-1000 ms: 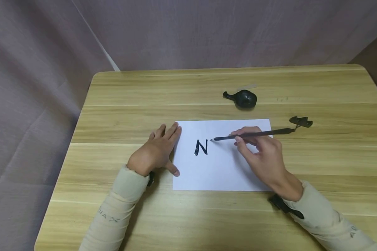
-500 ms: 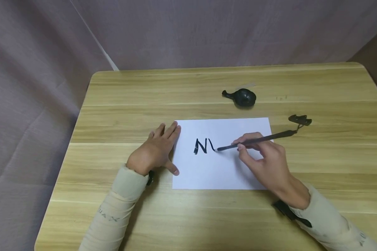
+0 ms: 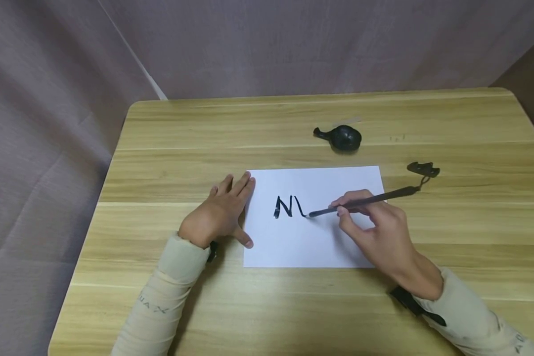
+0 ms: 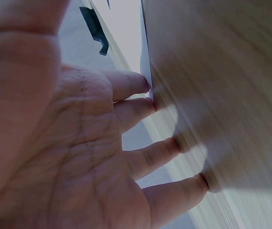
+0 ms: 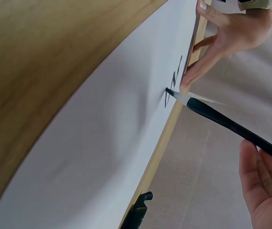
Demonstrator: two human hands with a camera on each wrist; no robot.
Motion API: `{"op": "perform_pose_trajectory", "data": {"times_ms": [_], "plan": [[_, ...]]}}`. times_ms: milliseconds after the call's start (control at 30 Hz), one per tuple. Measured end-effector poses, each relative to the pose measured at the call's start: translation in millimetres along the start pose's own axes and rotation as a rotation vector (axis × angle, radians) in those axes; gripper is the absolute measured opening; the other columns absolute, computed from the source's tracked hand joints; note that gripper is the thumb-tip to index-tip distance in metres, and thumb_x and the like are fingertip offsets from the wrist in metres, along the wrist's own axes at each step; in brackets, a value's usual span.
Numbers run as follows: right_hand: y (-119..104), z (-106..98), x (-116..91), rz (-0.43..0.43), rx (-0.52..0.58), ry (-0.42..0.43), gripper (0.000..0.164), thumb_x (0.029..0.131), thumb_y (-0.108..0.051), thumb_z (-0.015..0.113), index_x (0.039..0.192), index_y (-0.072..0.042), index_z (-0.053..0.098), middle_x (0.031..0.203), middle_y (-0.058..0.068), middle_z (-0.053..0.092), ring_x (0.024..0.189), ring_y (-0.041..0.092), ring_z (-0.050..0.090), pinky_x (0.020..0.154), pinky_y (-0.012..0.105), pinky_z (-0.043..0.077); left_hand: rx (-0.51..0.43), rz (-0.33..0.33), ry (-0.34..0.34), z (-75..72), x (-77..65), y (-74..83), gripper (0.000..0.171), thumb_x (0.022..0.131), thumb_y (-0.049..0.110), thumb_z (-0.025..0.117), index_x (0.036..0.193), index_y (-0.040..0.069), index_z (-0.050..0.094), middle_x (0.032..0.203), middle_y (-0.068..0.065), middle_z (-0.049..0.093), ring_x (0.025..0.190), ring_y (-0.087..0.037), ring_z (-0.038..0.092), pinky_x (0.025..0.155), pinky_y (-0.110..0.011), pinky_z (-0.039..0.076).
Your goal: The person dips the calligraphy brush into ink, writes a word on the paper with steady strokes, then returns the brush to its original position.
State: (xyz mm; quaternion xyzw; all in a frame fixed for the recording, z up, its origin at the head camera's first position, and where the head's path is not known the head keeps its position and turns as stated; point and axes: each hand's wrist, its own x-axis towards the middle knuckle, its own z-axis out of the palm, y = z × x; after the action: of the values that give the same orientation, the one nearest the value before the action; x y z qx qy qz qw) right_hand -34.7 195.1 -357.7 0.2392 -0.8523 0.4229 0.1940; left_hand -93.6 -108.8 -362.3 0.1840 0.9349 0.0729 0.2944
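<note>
My right hand (image 3: 376,227) pinches a dark brush (image 3: 382,197) between thumb and fingers, its handle slanting up to the right. In the right wrist view the inked tip of the brush (image 5: 212,113) meets the white paper (image 5: 93,138). Black strokes (image 3: 284,206) on the paper form an N, followed by a curved line that ends at the brush tip. My left hand (image 3: 220,212) lies with fingers spread at the left edge of the sheet, thumb and fingertips on that edge. From the left wrist, its fingertips (image 4: 176,144) press on the wood and the paper's edge.
A black gourd-shaped dish (image 3: 344,138) sits behind the paper on the wooden table (image 3: 196,148). At the handle's end, a dark flat ornament (image 3: 422,169) is attached by a loop. A grey curtain (image 3: 293,49) hangs beyond the table's far edge.
My right hand has moved the brush down and slightly right across the paper, leaving a new curved black line beside the N. The left hand has stayed in place.
</note>
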Motion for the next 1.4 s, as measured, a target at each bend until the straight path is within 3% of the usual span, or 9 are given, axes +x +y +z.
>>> {"op": "perform_pose_trajectory", "data": {"times_ms": [433, 700, 1033, 1200, 1400], "plan": [[15, 0, 9, 0.005, -0.003, 0.067, 0.021, 0.085, 0.014, 0.073, 0.104, 0.004, 0.074, 0.1, 0.01, 0.078, 0.099, -0.009, 0.065, 0.09, 0.009, 0.053, 0.001, 0.002, -0.001, 0.8, 1.7, -0.7, 0.15, 0.066, 0.052, 0.098, 0.17, 0.011, -0.001, 0.178, -0.006, -0.008, 0.162, -0.041, -0.007, 0.128, -0.065, 0.011], [20, -1, 15, 0.026, -0.013, 0.085, 0.021, 0.087, 0.014, 0.071, 0.106, 0.005, 0.073, 0.103, 0.013, 0.078, 0.101, -0.008, 0.066, 0.091, 0.01, 0.052, 0.013, 0.002, -0.007, 0.0, 2.6, -0.9, 0.15, 0.066, 0.054, 0.097, 0.17, 0.011, -0.002, 0.178, -0.006, -0.009, 0.162, -0.042, -0.007, 0.127, -0.065, 0.011], [17, -9, 18, 0.02, 0.114, 0.193, 0.022, 0.085, 0.022, 0.069, 0.105, 0.014, 0.069, 0.1, 0.023, 0.075, 0.099, -0.004, 0.07, 0.09, 0.016, 0.057, 0.001, -0.003, -0.014, 1.2, 2.4, -1.6, 0.151, 0.066, 0.052, 0.098, 0.17, 0.012, -0.002, 0.178, -0.006, -0.009, 0.162, -0.042, -0.008, 0.128, -0.064, 0.009], [16, -11, 19, 0.038, 0.154, 0.232, 0.017, 0.087, 0.023, 0.07, 0.103, 0.018, 0.068, 0.098, 0.013, 0.075, 0.094, -0.002, 0.073, 0.084, 0.017, 0.059, 0.003, -0.004, -0.001, 1.7, 1.5, -2.3, 0.149, 0.066, 0.051, 0.098, 0.171, 0.011, 0.0, 0.178, -0.006, -0.007, 0.162, -0.042, -0.006, 0.128, -0.064, 0.01], [19, -10, 17, 0.043, 0.155, 0.237, 0.016, 0.086, 0.023, 0.071, 0.101, 0.018, 0.068, 0.096, 0.01, 0.074, 0.089, -0.002, 0.074, 0.08, 0.017, 0.06, 0.003, -0.01, 0.001, 2.8, 0.7, -3.1, 0.148, 0.066, 0.051, 0.098, 0.171, 0.011, 0.001, 0.178, -0.007, -0.006, 0.162, -0.042, -0.005, 0.128, -0.064, 0.011]]}}
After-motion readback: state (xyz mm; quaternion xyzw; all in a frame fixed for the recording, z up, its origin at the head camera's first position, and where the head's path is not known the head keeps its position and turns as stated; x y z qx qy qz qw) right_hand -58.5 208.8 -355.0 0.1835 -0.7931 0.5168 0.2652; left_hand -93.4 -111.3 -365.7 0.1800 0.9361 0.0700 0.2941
